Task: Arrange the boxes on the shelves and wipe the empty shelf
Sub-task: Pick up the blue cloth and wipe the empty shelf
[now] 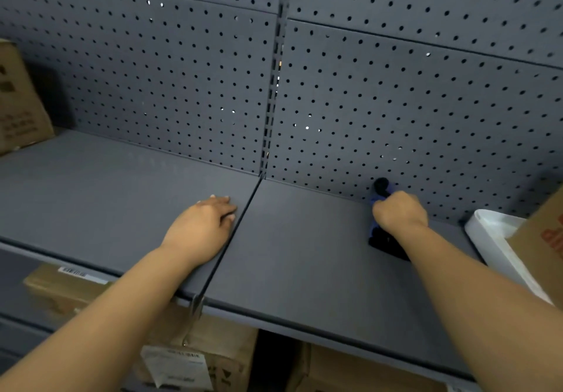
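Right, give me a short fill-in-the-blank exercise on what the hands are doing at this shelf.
1. The right hand grips a dark ____ on the shelf.
2. The left hand lies ____ on the shelf, holding nothing.
3. The wall behind the shelf is a panel full of small ____.
4. A white tray sits at the ____ end of the shelf.

Missing words: cloth; flat; holes; right

Your shelf (304, 257) is plain dark grey, and the pegboard (396, 93) behind it matches, dotted with regular rows of black holes. The cloth (384, 240) you grip is black with blue. You see brown cardboard boxes (18, 102), one with red print (548, 230), beside a white tray (490, 233).
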Demonstrator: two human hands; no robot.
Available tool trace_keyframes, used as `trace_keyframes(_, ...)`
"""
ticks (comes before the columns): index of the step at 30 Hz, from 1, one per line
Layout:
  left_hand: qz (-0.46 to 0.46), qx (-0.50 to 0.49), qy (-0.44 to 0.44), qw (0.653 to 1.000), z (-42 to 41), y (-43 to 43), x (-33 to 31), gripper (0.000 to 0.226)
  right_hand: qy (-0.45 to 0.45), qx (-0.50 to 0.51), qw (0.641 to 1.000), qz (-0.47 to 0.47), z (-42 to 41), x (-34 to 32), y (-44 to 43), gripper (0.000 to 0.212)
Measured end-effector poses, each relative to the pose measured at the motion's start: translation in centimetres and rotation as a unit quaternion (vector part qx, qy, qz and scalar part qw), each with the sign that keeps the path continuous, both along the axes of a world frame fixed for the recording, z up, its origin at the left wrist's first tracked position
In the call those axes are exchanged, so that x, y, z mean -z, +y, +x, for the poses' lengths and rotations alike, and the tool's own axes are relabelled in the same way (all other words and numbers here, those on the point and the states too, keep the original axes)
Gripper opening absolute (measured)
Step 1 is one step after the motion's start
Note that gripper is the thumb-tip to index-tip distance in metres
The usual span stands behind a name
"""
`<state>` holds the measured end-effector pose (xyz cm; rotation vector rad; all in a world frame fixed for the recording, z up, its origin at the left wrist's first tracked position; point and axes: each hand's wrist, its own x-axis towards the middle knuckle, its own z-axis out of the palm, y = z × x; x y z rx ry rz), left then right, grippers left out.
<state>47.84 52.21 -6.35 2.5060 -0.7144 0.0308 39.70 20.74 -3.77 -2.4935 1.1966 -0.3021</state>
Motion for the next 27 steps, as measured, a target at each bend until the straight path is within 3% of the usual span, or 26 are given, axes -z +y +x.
trace_keyframes(7, 0.002, -0.003, -0.003, 1.000, -0.4, 0.2, 0.1, 0.039, -0.009, -0.104, 0.995, 0.002, 3.3, 0.2, 4.9, 0.025)
trace_keyframes(10, 0.004, -0.005, -0.006, 1.000, -0.6, 0.3, 0.2, 0.039, -0.012, -0.156, 0.987, 0.032, 5.4, 0.2, 7.6, 0.015)
trace_keyframes(12, 0.001, -0.009, -0.008, 1.000, -0.6, 0.4, 0.3, 0.039, -0.007, -0.193, 0.980, 0.055, 6.7, 0.1, 9.2, 0.025)
trace_keyframes(16, -0.015, -0.028, -0.025, 0.999, -0.5, 0.7, 0.6, 0.036, 0.019, -0.283, 0.957, 0.060, 8.7, -0.3, 11.7, 0.034)
trace_keyframes(22, -0.060, -0.078, -0.010, 0.995, -0.9, 1.7, 0.4, 0.033, 0.035, -0.388, 0.917, 0.085, 8.2, -0.6, 13.0, 0.004)
trace_keyframes(27, -0.145, -0.120, 0.022, 0.982, -1.9, 2.8, -0.4, 0.031, 0.034, -0.461, 0.882, 0.095, 4.5, -1.1, 14.8, 0.020)
